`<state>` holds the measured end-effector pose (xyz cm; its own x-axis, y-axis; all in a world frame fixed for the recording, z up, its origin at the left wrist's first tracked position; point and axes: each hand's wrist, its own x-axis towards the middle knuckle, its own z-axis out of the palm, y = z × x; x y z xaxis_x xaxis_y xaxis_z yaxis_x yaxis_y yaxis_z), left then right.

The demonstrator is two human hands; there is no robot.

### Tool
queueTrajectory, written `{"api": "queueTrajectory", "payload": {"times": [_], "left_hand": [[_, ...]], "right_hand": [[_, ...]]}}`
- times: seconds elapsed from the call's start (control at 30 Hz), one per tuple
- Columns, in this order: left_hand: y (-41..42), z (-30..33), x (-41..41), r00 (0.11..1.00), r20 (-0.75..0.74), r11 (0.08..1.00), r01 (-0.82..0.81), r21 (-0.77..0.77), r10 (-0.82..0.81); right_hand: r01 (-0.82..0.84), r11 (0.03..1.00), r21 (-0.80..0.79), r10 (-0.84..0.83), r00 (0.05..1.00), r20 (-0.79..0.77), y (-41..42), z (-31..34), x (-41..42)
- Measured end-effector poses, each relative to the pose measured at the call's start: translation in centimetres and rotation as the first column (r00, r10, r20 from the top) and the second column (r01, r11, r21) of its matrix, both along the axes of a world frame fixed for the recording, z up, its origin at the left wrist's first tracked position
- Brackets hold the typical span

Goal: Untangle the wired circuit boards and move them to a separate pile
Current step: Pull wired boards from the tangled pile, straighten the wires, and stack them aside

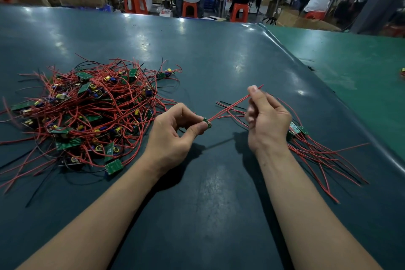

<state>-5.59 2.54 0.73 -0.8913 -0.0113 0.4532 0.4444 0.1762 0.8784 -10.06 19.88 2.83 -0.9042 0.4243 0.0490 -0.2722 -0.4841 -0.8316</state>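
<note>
Table: dark green mat [219, 55], workers on red stools seen beyond it.
Tangled pile [87, 114]: heaped left of the left hand.
Left hand [173, 136]: small board [207, 122] is pinched at the fingertips.
Right hand [266, 120]: red wires [232, 107] are gripped, stretched taut from the board.
Sorted pile [311, 149]: laid just right of the right hand.

Held circuit board [207, 122] mostly hidden within left hand [173, 136] fingertips. Sorted boards [295, 130] partly concealed behind right hand [268, 119].
</note>
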Motion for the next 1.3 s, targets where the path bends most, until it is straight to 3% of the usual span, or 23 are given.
{"api": "queueTrajectory", "payload": {"times": [0.13,0.2,0.27,0.33,0.4,0.47,0.63,0.87,0.97,1.03,1.1,1.2,1.23,1.3], "left_hand": [[-0.2,0.1,0.2,0.996,-0.077,0.996,-0.046,-0.072,0.040],[-0.2,0.1,0.4,0.981,-0.180,0.986,-0.095,-0.137,0.069],[-0.3,0.1,0.2,0.937,-0.320,0.964,-0.202,-0.174,0.138],[-0.6,0.1,0.1,0.891,-0.406,0.945,-0.287,-0.158,0.203],[-0.9,0.1,0.0,0.886,-0.421,0.952,-0.273,-0.141,0.192],[-0.8,0.1,0.1,0.893,-0.429,0.951,-0.239,-0.194,0.137],[-0.6,-0.1,0.0,0.936,-0.353,0.972,-0.086,-0.220,0.003],[-0.6,-0.2,-0.1,0.949,-0.315,0.972,-0.044,-0.230,-0.031],[-0.6,-0.2,-0.3,0.946,-0.313,0.966,-0.152,-0.209,0.081],[-0.9,-0.2,-0.4,0.904,-0.361,0.921,-0.320,-0.222,0.228],[-1.4,0.0,-0.4,0.808,-0.451,0.800,-0.532,-0.278,0.380],[-2.2,0.3,-0.2,0.680,-0.498,0.549,-0.731,-0.405,0.538],[-2.5,0.3,-0.2,0.662,-0.472,0.471,-0.748,-0.468,0.583],[-3.1,0.1,-0.1,0.645,-0.383,0.355,-0.719,-0.597,0.662]], "right_hand": [[0.104,0.972,-0.209,-0.092,0.994,0.066,1.2,0.3,-0.2],[0.053,0.988,-0.146,-0.044,0.997,0.062,1.3,0.0,-0.1],[-0.083,0.977,0.198,0.079,0.996,0.032,-0.2,-0.8,0.5],[-0.231,0.754,0.615,0.260,0.965,0.043,-2.2,-1.8,1.3],[-0.290,0.510,0.810,0.413,0.909,0.066,-3.2,-2.7,1.6],[-0.279,0.479,0.832,0.486,0.874,0.013,-3.3,-2.7,1.8],[-0.116,0.503,0.857,0.422,0.898,-0.126,-3.0,-2.7,1.8],[0.201,0.384,0.901,0.301,0.896,-0.328,-2.8,-2.4,2.3],[0.237,0.479,0.845,0.196,0.910,-0.365,-2.8,-2.3,2.7],[0.190,0.691,0.697,0.024,0.958,-0.285,-2.9,-2.0,2.8],[0.194,0.901,0.389,-0.155,0.979,-0.129,-2.5,-1.5,2.5],[0.197,0.979,-0.047,-0.188,0.971,0.147,-1.4,-1.1,2.3],[0.165,0.981,-0.102,-0.143,0.970,0.197,-1.2,-1.2,2.4],[0.075,0.997,-0.002,-0.073,0.975,0.210,-1.4,-1.5,2.5]]}}
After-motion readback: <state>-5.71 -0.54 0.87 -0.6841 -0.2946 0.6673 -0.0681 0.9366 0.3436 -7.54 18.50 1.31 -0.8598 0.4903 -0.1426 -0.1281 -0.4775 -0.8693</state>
